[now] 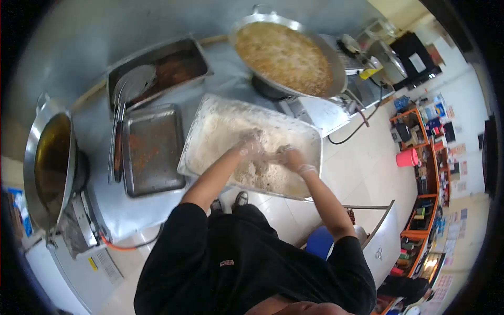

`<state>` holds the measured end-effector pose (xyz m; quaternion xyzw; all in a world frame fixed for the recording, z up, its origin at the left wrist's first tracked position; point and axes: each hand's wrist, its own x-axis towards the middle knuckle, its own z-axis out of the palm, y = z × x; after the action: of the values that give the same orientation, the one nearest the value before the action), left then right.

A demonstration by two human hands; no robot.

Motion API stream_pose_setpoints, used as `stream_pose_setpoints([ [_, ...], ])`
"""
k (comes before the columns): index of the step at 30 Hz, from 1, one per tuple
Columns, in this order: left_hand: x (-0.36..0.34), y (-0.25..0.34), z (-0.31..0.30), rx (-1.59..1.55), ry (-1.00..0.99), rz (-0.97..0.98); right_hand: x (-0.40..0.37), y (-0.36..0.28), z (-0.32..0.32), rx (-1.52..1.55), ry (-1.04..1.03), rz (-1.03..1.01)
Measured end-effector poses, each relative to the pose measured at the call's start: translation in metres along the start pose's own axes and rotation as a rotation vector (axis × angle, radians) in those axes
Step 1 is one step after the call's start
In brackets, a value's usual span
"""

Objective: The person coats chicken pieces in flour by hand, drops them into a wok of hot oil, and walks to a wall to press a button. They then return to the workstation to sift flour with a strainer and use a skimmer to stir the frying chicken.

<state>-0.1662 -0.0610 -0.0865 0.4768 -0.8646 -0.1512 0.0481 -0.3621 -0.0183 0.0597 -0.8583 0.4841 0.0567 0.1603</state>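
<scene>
A deep metal pan of flour (220, 126) lies in front of me, its flour heaped and lumpy toward the middle. Both hands are down in it, in clear thin gloves dusted with flour. My left hand (252, 146) is smeared by motion, its fingers over a coated clump. Close beside it, my right hand (292, 159) has its fingers curled in around something floury that I cannot make out. Flour-coated pieces (258, 176) lie below and between the hands, partly covered by them.
A wide pan of bubbling oil (283, 52) stands beyond the flour, and another oil pan (52, 163) is at far left. A shallow tray with reddish crumbs (152, 173) sits left. Behind it, a strainer (135, 83) rests on a deep dark-stained pan (202, 65). Shelves (428, 184) line the right.
</scene>
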Motion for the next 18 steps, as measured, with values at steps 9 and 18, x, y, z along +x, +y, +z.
stream_pose_setpoints([
  [9,0.011,0.013,-0.068,0.116,0.177,0.194,-0.011,0.002,0.000,0.219,0.300,0.166],
  [18,-0.043,0.075,-0.072,-1.528,0.273,-0.136,0.020,0.014,0.081,0.068,0.384,-0.147],
])
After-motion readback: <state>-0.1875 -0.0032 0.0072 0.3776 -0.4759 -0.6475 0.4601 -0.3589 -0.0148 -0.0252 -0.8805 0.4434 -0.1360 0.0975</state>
